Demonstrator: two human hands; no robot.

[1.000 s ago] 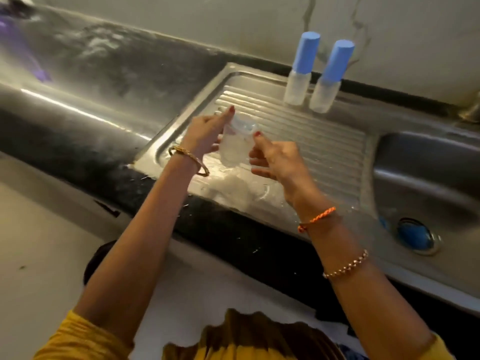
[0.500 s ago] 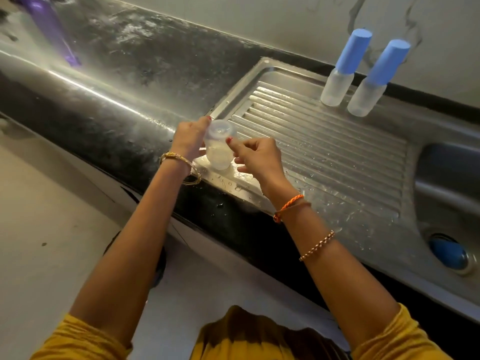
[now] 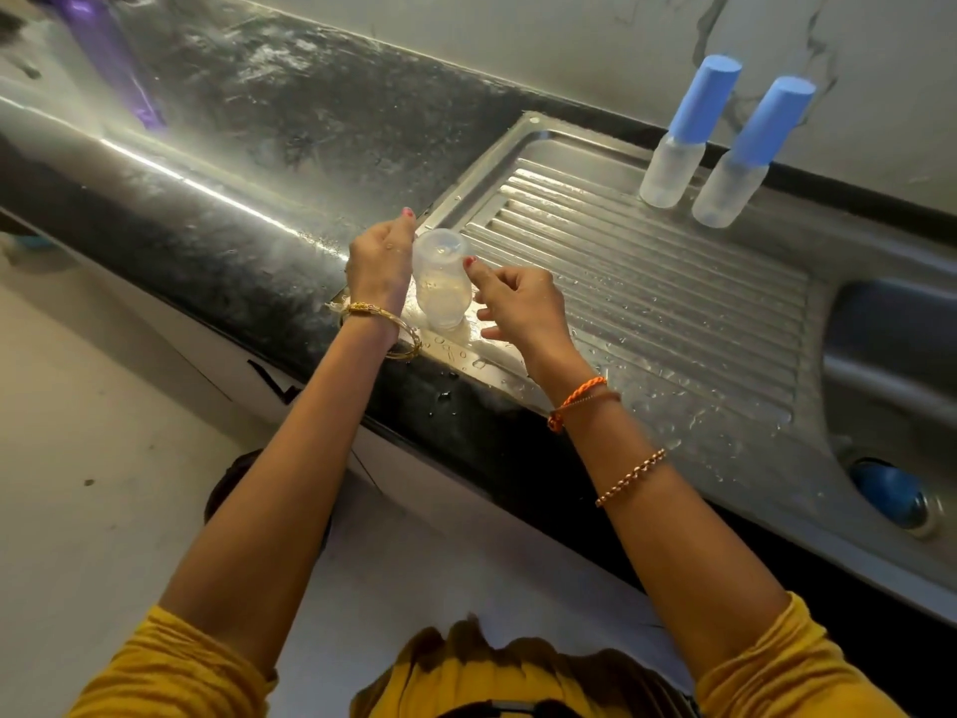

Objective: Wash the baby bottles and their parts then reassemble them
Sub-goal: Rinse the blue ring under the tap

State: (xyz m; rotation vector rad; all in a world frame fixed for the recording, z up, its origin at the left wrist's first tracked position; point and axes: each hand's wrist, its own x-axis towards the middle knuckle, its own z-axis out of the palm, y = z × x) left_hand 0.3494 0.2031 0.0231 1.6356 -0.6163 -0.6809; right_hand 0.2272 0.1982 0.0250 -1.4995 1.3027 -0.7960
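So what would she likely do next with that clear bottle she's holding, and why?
Probably fit a blue cap on it. The clear bottle, held between the left hand and right hand at the drainboard's corner, has none, while the two bottles at the back already wear theirs. No spare cap is in view, though.

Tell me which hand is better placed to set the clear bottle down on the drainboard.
Probably the left hand: it grips the clear bottle over the drainboard corner, while the right hand only touches its neck.
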